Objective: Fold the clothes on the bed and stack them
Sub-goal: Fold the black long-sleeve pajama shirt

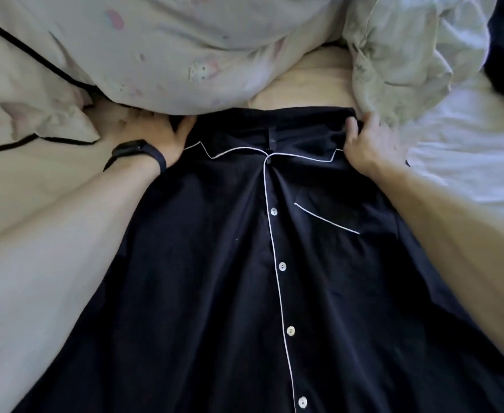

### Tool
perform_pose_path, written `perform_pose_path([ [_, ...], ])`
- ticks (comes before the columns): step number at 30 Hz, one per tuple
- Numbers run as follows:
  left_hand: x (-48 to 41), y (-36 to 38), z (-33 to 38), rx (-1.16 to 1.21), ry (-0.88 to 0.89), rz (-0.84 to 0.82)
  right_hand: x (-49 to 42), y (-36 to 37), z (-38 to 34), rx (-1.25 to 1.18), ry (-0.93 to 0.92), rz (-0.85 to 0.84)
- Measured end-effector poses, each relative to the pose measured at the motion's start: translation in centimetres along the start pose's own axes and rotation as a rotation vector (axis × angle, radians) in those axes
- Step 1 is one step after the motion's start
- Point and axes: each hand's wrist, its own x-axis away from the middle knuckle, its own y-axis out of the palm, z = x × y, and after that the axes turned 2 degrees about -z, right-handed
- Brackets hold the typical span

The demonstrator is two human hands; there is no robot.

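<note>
Blocked, 11 to 12 o'clock: printed duvet (161, 49) bulging against the top edge of the shirt (230, 263).
Blocked, 1 o'clock: crumpled cloth (409, 49).
Free, 9 o'clock: bare bed (36, 189).

- shirt (244, 263) lies front up on the bed (36, 180), collar at 12 o'clock, hem running out of view at 6
- left hand (143, 129) is at the shirt's 10 o'clock corner, thumb on it, fingers against the pillow (170, 49)
- right hand (370, 141) is on the 1 o'clock corner, fingers curled over the top edge
- pillow sits right behind the collar, 10 to 12 o'clock
- crumpled cloth (409, 49) is at 1 o'clock, touching the right hand
- loose sheet (468, 144) is at 3 o'clock, beside the right forearm
</note>
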Motion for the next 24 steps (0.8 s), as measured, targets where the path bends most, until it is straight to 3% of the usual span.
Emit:
perform_pose_path([
  [3, 5.0, 0.2, 1.3, 0.045, -0.103, 0.039, 4.9, 0.8, 0.3, -0.061, -0.023, 0.061],
  [6, 15.1, 2.2, 2.3, 0.052, 0.075, 0.153, 14.2, 1.9, 2.1, -0.067, -0.244, 0.143],
  [9, 27.8, 5.5, 3.3, 0.045, 0.253, 0.058, 25.7, 3.7, 4.9, -0.073, -0.308, 0.046],
  [11, 35.9, 7.5, 3.8, 0.048, 0.264, -0.047, 33.1, 4.6, 7.7, -0.045, -0.298, -0.062],
  [17, 51.9, 9.7, 2.8, 0.073, 0.081, -0.198, 49.9, 4.9, 17.7, -0.081, -0.103, -0.293],
  [22, 57.8, 9.8, 0.5, 0.063, -0.228, -0.360, 54.6, 4.5, 24.1, -0.219, -0.031, -0.328],
  [24, 58.5, 9.6, -0.1, 0.024, -0.252, -0.370, 55.0, 4.8, 25.1, -0.220, -0.008, -0.370],
])
